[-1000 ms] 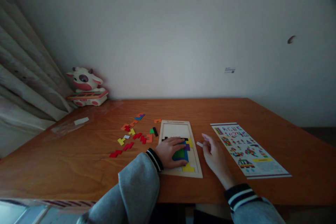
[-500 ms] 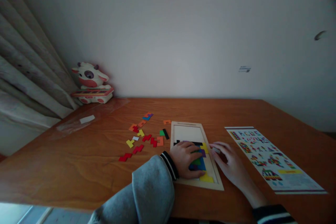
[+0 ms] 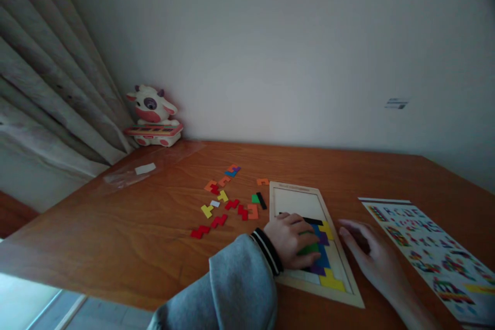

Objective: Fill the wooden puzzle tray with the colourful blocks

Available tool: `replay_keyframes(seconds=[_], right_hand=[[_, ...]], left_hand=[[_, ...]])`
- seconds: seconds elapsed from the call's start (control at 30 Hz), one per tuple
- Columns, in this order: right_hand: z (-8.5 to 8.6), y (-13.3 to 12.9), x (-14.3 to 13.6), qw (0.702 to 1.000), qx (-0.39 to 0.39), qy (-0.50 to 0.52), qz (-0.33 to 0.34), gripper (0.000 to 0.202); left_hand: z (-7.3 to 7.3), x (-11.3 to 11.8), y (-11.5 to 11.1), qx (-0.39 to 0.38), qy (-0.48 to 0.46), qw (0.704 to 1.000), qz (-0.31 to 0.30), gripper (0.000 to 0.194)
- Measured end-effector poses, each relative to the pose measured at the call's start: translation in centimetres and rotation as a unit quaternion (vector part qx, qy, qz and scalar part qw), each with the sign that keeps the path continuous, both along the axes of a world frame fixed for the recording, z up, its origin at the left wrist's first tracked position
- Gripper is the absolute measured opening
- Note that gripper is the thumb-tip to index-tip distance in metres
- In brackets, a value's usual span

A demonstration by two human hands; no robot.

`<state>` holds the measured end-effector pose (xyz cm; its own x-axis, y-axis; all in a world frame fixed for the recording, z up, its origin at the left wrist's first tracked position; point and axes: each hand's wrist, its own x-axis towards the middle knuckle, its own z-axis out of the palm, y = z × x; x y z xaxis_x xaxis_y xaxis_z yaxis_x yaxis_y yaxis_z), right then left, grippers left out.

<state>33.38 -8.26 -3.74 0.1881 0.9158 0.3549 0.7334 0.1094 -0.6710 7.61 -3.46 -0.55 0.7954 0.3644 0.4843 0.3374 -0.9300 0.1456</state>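
Note:
A pale wooden puzzle board (image 3: 297,198) lies flat on the table, its far part bare. Coloured block pieces fill much of its near part; a blue piece (image 3: 322,258), a yellow piece (image 3: 331,281) and a black bar (image 3: 312,221) show among them. My left hand (image 3: 292,241) rests over these pieces with its fingers apart, hiding some of them. On the table just right of the board lies my right hand (image 3: 367,250), thumb and forefinger apart and nothing visible between them. Its other fingers are mostly hidden.
Loose pieces lie left of the board, among them a red zigzag piece (image 3: 200,232), a yellow piece (image 3: 207,211) and an orange piece (image 3: 252,211). A printed pattern sheet (image 3: 421,237) lies at right. A cow toy keyboard (image 3: 154,118) stands at the back left by a curtain (image 3: 58,72).
The view has turned left, so everything sits further right. My right hand has drawn slightly away from the board's right edge. My left hand stays over the pieces, its fingers slightly shifted.

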Motion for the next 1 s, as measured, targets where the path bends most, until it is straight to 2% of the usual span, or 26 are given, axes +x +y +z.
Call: replay_keyframes(seconds=[0.13, 0.23, 0.37, 0.5, 0.63, 0.73, 0.83, 0.9, 1.0], right_hand=[[0.9, -1.1, -0.8, 0.999, 0.029, 0.027, -0.028, 0.037], [1.6, -1.5, -1.4, 0.998, 0.056, 0.039, -0.001, 0.033], [1.8, -1.0, -1.3, 0.995, 0.035, 0.095, -0.019, 0.036], [1.8, 0.5, -0.9, 0.987, -0.003, 0.162, -0.004, 0.041], [2.6, 3.2, -1.2, 0.982, -0.031, 0.187, 0.011, 0.044], [3.4, 5.4, -2.0, 0.987, -0.009, 0.159, -0.006, 0.041], [3.7, 6.7, -2.5, 0.991, 0.047, 0.129, -0.008, 0.042], [3.4, 6.8, -2.4, 0.990, 0.078, 0.117, -0.015, 0.046], [2.6, 6.4, -1.6, 0.988, 0.105, 0.112, -0.025, 0.049]], left_hand=[[0.5, -0.3, 0.1, -0.014, -0.027, 0.999, 0.019, 0.031], [0.8, -0.7, 0.5, -0.037, -0.063, 0.996, 0.053, 0.026], [0.9, -1.1, 0.8, -0.062, -0.093, 0.991, 0.076, 0.024], [0.9, -1.2, 0.8, -0.066, -0.100, 0.990, 0.077, 0.024], [0.6, -1.2, 0.8, -0.063, -0.093, 0.991, 0.078, 0.023], [0.5, -0.9, 0.7, -0.041, -0.070, 0.993, 0.082, 0.024], [1.2, -1.0, 0.3, 0.005, -0.028, 0.995, 0.097, 0.026], [2.0, -2.1, 0.1, 0.025, 0.002, 0.992, 0.126, 0.026], [3.3, -5.9, 0.2, -0.001, 0.022, 0.977, 0.213, 0.023]])
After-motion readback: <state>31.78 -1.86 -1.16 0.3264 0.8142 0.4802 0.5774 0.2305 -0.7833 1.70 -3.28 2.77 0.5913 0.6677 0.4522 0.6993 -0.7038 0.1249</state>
